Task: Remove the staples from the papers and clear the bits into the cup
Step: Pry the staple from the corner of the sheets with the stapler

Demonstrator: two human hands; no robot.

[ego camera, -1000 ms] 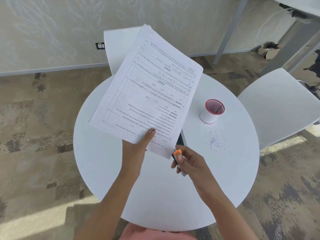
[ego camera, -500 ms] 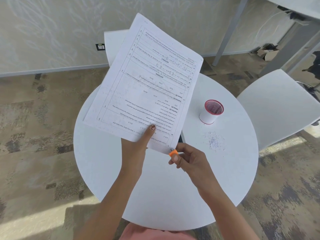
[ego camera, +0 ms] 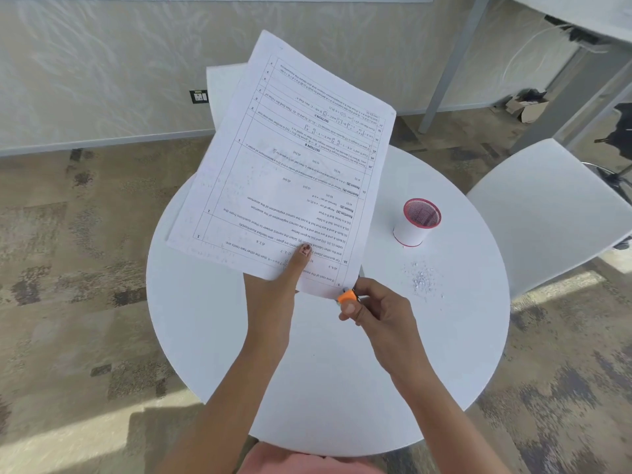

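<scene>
My left hand (ego camera: pixel 273 295) holds a stack of printed papers (ego camera: pixel 294 165) by its near edge, thumb on top, lifted above the round white table (ego camera: pixel 212 336). At the stack's near right corner, my right hand (ego camera: pixel 372 309) grips an orange staple remover (ego camera: pixel 347 296), which touches that corner. A white cup with a red rim (ego camera: pixel 415 224) stands on the table to the right. A small heap of silvery staple bits (ego camera: pixel 422 278) lies on the table just in front of the cup.
A white chair (ego camera: pixel 550 206) stands right of the table, and another chair (ego camera: pixel 222 87) is behind it, partly hidden by the papers. Patterned carpet surrounds the table. A cardboard box (ego camera: pixel 526 106) and metal table legs are at the far right.
The papers have been raised and tilted more upright. My right hand brought the orange staple remover up from the table to the papers' near right corner.
</scene>
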